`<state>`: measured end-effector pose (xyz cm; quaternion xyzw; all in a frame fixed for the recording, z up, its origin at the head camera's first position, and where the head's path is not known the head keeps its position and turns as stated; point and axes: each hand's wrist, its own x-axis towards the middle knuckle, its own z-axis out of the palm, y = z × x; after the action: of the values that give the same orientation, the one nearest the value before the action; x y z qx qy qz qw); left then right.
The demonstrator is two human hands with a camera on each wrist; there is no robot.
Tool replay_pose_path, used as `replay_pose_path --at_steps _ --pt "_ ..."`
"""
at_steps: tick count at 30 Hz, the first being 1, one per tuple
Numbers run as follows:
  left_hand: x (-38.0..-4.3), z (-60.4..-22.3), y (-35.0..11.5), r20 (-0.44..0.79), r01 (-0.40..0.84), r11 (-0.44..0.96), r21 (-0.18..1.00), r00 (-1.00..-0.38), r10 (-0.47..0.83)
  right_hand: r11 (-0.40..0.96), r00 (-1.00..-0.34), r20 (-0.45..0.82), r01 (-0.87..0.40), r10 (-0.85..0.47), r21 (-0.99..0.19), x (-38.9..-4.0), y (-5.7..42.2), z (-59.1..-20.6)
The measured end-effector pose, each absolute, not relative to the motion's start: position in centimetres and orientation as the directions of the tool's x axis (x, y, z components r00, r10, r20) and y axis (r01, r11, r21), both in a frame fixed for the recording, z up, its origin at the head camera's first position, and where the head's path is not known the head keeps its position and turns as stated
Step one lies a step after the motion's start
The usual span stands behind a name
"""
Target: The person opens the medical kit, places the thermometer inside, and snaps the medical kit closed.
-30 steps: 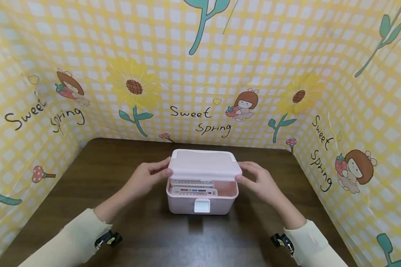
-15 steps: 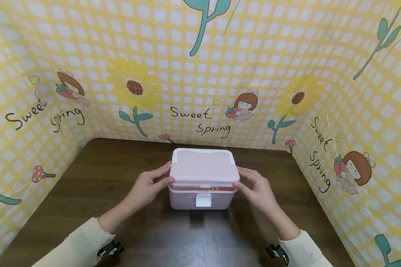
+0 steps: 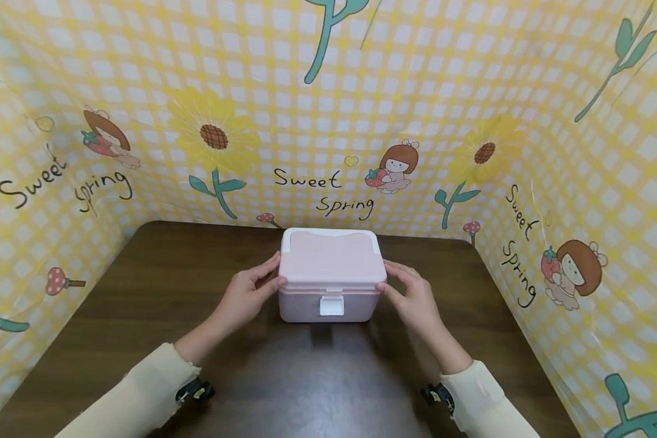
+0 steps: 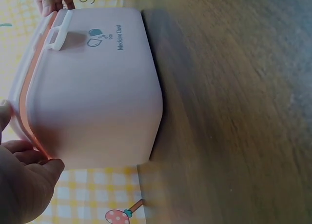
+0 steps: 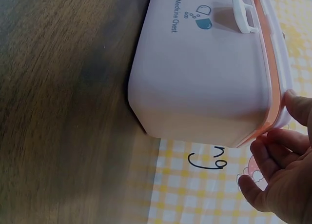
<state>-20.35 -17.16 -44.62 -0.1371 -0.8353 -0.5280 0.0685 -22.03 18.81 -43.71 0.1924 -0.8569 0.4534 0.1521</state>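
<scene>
A pale pink medicine chest stands on the table, its lid lying over the top. My left hand holds the lid's left end, thumb at the front corner. At the opposite end, my right hand grips the lid in the same way. Both wrist views show an orange strip between lid and body. The white front latch sticks outward, unfastened. "Medicine Chest" lettering and a capsule print mark the front. The inside of the chest is hidden.
The dark wooden table extends around the chest. Behind it and at both sides hangs a yellow checked cloth with sunflowers, cartoon figures and "Sweet Spring" lettering. Black wrist cameras sit at the cream sleeves.
Both hands have lowered the lid's front edge onto the chest. The thermometer-marked packs seen inside earlier are now covered. The chest also appears slightly higher in the head view.
</scene>
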Motion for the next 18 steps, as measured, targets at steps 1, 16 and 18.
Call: replay_pose_path --at_steps 1,16,18 --pt "-20.5 -44.7 -17.1 0.259 0.302 0.400 0.865 -0.953 0.158 0.519 -0.880 0.435 -0.466 -0.189 -0.717 -22.2 18.8 -43.8" --pt "-21.6 -45.3 -16.8 0.235 0.282 0.369 0.886 -0.958 0.167 0.514 -0.890 0.436 -0.438 -0.134 -0.737 -23.0 18.2 -44.9" --pt "-21.8 -45.4 -16.7 0.238 0.284 0.362 0.888 -0.957 0.167 0.515 -0.887 0.446 -0.441 -0.123 -0.735 -23.0 18.1 -45.0"
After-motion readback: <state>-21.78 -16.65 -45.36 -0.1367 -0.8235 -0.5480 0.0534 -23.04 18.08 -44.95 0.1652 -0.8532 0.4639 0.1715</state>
